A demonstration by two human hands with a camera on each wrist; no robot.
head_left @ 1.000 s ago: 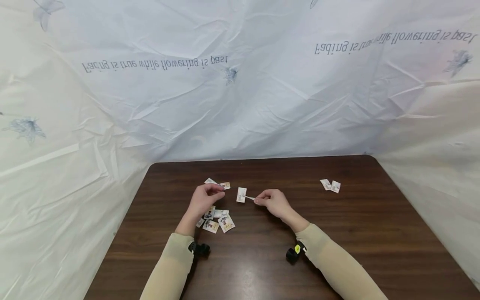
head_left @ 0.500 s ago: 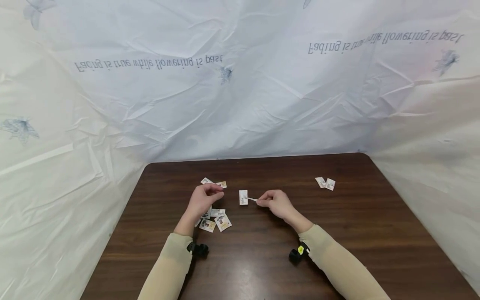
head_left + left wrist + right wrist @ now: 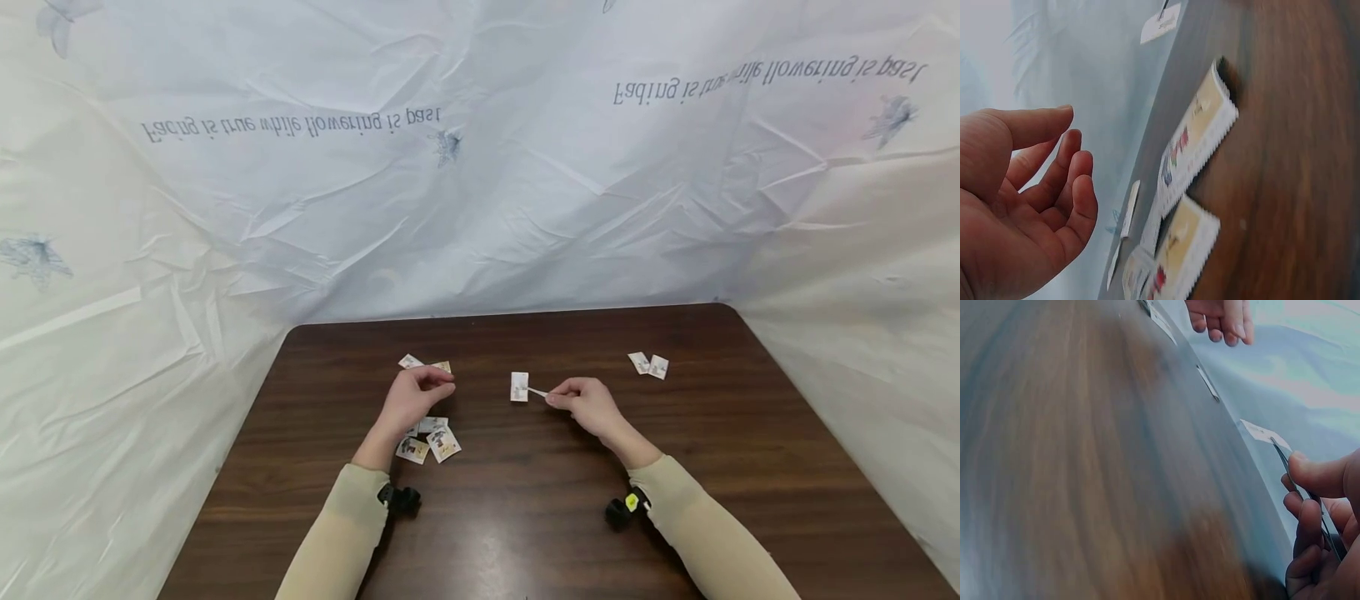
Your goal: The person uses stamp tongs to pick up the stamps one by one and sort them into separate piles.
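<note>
My right hand point(image 3: 592, 406) pinches a pair of tweezers point(image 3: 1282, 461) between thumb and fingers. Their tips grip a small white printed sachet point(image 3: 519, 387), raised in front of the hand and left of it. Over the left part of the table is my left hand point(image 3: 412, 396), fingers loosely bent and holding nothing. Below its wrist lies a loose group of sachets point(image 3: 444, 443); in the left wrist view a sachet point(image 3: 1197, 131) shows a serrated edge and a yellow and white print. Just beyond the fingers are two more sachets point(image 3: 410, 362), partly hidden by the hand.
Two sachets point(image 3: 658, 367) lie side by side at the back right of the dark wooden table point(image 3: 525, 483). A white printed sheet point(image 3: 480, 208) hangs behind the table's far edge and along both sides.
My right hand has moved to the right, carrying the sachet in the tweezers away from the left hand. The left hand stays nearly in place. The head view has shifted slightly.
</note>
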